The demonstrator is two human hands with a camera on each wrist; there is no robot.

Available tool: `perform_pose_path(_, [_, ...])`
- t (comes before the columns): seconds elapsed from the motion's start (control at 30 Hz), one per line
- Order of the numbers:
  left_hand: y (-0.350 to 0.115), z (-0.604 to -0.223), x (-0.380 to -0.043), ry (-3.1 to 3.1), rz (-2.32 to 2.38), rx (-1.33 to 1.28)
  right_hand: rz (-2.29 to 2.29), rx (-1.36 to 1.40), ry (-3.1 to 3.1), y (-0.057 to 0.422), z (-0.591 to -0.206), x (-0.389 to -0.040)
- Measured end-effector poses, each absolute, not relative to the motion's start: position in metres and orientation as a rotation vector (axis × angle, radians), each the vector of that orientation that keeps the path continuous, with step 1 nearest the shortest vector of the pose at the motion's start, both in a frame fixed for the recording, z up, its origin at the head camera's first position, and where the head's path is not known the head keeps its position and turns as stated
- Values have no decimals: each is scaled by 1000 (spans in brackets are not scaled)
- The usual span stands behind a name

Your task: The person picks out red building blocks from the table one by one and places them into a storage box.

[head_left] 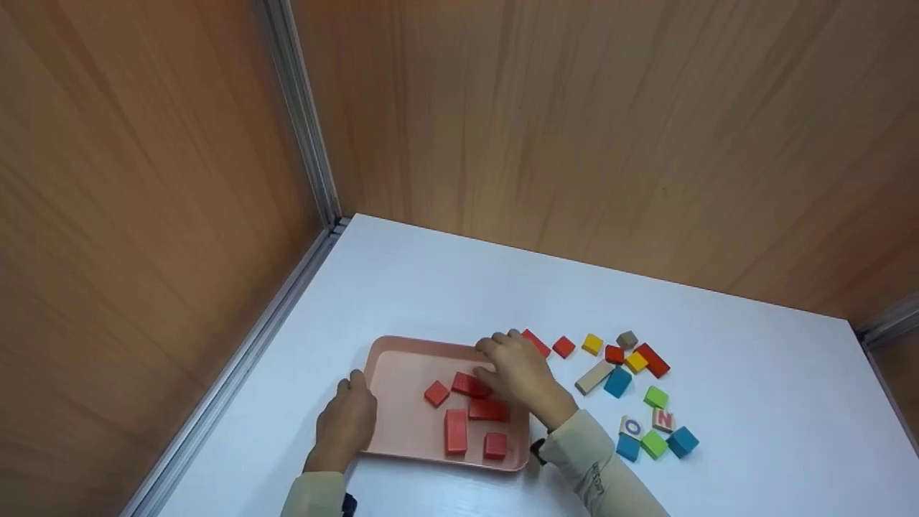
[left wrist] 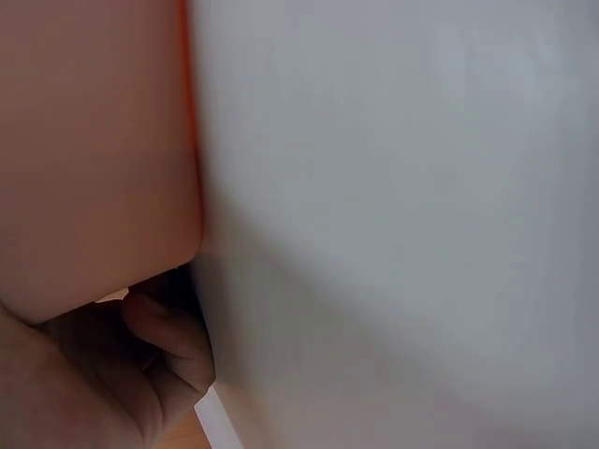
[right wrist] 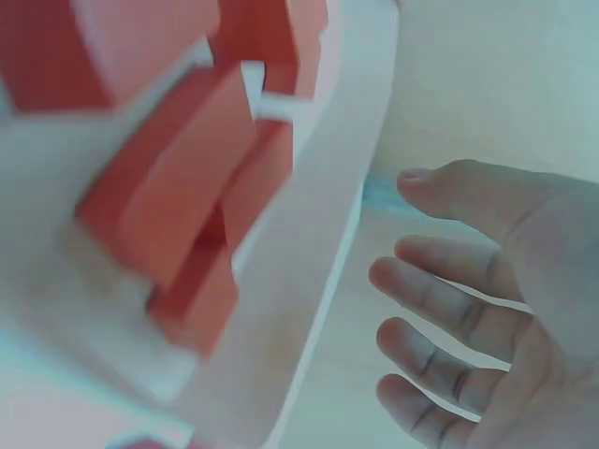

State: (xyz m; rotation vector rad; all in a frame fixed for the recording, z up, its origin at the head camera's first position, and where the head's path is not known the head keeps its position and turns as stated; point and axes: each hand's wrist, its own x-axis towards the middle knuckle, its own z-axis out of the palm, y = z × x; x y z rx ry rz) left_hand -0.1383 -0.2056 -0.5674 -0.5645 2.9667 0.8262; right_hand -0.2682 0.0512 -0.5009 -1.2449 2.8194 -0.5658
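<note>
My left hand (head_left: 347,418) grips the left side of a pink tray (head_left: 402,420). In the left wrist view, curled fingers (left wrist: 173,341) show at the end of the tray's wall (left wrist: 94,159). Several red wooden blocks, among them a small red cube (head_left: 436,393) and a long red block (head_left: 455,432), lie in the tray's right half. Over its upper right edge is my right hand (head_left: 518,370), fingers spread and holding nothing in the right wrist view. A red block (head_left: 536,343) lies just beyond these fingers, partly hidden by them.
Right of the tray, loose blocks are scattered on the white table (head_left: 761,388): a red cube (head_left: 563,347), a yellow cube (head_left: 592,344), a plain wooden block (head_left: 594,378), a blue cube (head_left: 683,441), green cubes and letter blocks. Wooden panels (head_left: 574,129) border the table's back and left.
</note>
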Motion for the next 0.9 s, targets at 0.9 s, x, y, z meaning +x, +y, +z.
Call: perform_pose_path(0.9, [-206, -565, -140, 2923, 853, -582, -542, -709, 2918, 132, -543, -285])
